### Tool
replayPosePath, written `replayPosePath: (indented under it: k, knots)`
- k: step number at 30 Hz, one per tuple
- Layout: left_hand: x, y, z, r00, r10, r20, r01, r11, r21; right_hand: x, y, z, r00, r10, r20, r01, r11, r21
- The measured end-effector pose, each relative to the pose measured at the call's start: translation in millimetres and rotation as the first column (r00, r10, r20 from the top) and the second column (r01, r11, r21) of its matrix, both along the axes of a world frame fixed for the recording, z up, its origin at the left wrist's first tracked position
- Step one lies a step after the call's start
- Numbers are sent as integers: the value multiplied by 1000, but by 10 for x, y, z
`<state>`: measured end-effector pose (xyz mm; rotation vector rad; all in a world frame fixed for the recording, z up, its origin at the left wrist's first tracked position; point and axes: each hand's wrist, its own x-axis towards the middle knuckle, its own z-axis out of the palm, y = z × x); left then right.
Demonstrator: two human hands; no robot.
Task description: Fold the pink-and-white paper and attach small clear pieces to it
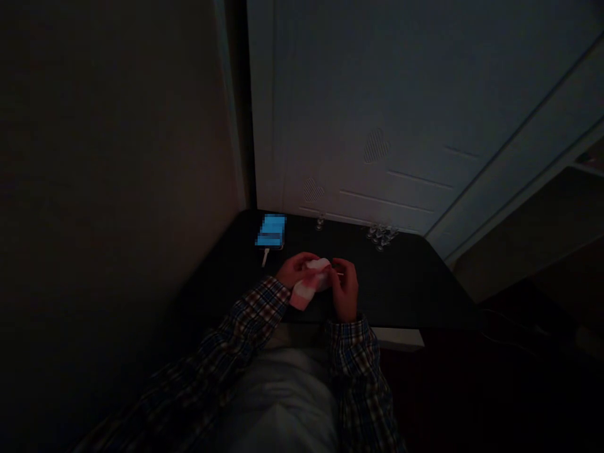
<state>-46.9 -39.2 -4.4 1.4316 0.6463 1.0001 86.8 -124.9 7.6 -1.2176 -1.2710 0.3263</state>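
Low over the front part of the dark table, my two hands meet at a white and pink cloth (306,289). My left hand (295,269) has its fingers closed on the cloth from the left, and a loose end hangs down below them. From the right, my right hand (346,283) pinches at the other side of it. A thin pale sliver shows by the right fingers, too small and dim to name. Whether something is wrapped inside the cloth is hidden.
On the black table (401,289), a phone (271,231) with a lit screen and a white cable (265,257) lies back left. Several small clear glass-like pieces (381,235) cluster back right; a single clear piece (320,223) stands apart. A white panel (330,113) rises behind.
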Motion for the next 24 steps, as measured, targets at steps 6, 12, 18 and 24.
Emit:
replayPosePath:
  k: [6,12,18,24]
  knots:
    - [0,22,-29,999,30,-42,-27,996,86,32,34,-69,998,-25,-49,20,995,-96]
    - [21,-15,-16,989,82,-120,-65,988,143,21,34,-51,994,-19,-103,8,994,-105]
    - [5,-7,1,974,180,-135,-166,980,113,6,15,-29,999,25,-48,-30,994,-107]
    - [-4,17,-19,975,197,-104,-190,979,77,-15,5,-16,999,42,-8,-43,997,-57]
